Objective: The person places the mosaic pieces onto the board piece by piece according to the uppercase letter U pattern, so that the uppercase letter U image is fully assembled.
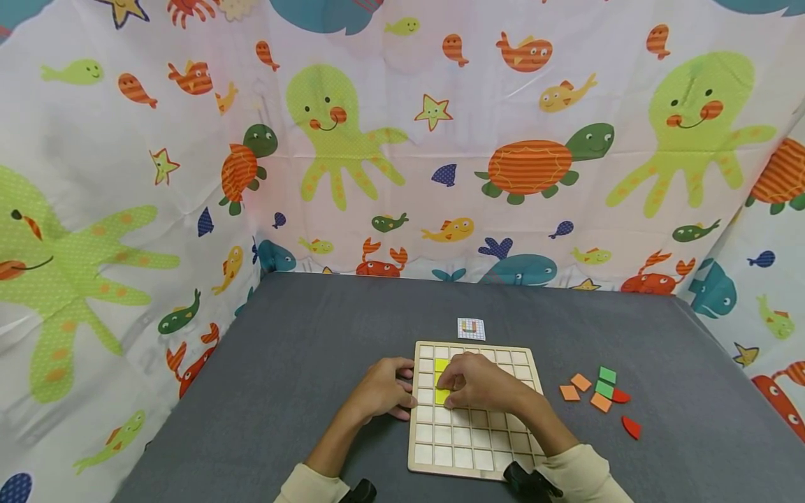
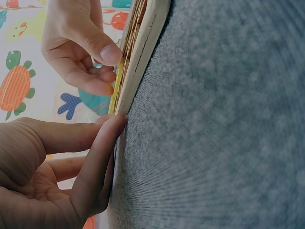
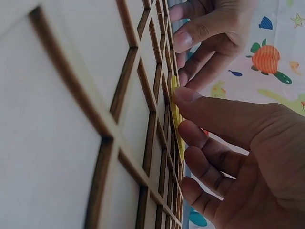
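Observation:
Yellow square tiles [image 1: 442, 365] lie in a short column of cells on a wooden grid board [image 1: 428, 454], near its left side. Over this column is my right hand [image 1: 484, 383], thumb and index finger pinching at a yellow tile, its other fingers curled. Part of the yellow is hidden under that hand in the head view; the right wrist view shows the thumb tip right on it. My left hand [image 1: 380, 391] rests at the board's left edge, fingertips touching the wooden rim. Its fingers are fairly straight in the left wrist view.
Right of the board lie loose pieces: orange squares [image 1: 569, 393], green squares [image 1: 607, 374] and red rounded pieces [image 1: 632, 427]. A small card [image 1: 471, 329] with a U-shaped pattern lies behind the board. Patterned cloth [image 1: 390, 84] hangs around the grey table [image 1: 327, 314].

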Available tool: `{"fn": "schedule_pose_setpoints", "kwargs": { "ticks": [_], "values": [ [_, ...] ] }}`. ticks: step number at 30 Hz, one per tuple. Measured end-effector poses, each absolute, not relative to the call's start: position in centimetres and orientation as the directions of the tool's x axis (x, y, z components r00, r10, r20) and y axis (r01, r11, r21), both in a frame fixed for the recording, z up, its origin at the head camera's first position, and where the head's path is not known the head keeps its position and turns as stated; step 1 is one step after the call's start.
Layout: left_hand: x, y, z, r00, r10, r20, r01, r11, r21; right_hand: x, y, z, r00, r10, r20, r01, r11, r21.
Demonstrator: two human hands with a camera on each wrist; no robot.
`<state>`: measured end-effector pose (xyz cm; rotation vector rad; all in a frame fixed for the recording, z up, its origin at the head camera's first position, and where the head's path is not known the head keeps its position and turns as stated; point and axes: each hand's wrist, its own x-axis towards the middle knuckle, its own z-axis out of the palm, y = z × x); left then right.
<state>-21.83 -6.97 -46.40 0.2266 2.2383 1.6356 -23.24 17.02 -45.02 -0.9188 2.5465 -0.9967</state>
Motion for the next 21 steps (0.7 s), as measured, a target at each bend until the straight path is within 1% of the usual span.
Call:
{"fn": "schedule_pose_setpoints", "kwargs": {
  "ticks": [7,11,17,21],
  "values": [
    [-21.8,-7.0,-46.4,-0.923,0.332,-0.197,-0.084,0.327,0.941,-23.2,17.0,-45.0,-0.775,-0.632,-0.028,-0.445,0.576,-0.685],
    [-21.8,-6.9,-46.4,-0.922,0.332,-0.197,-0.083,0.328,0.941,-23.2,17.3,-45.0,-0.780,-0.626,-0.010,-0.449,0.569,-0.689],
    [-21.7,-7.0,-46.3,-0.923,0.333,-0.193,-0.078,0.329,0.941,-23.2,18.4,-45.0,-0.811,-0.584,-0.002,-0.413,0.576,-0.705],
    [-21.7,-7.0,-46.3,-0.923,0.337,-0.185,-0.070,0.326,0.943,-23.1,19.4,-44.8,-0.841,-0.541,-0.005,-0.389,0.610,-0.690]
  ]
}}
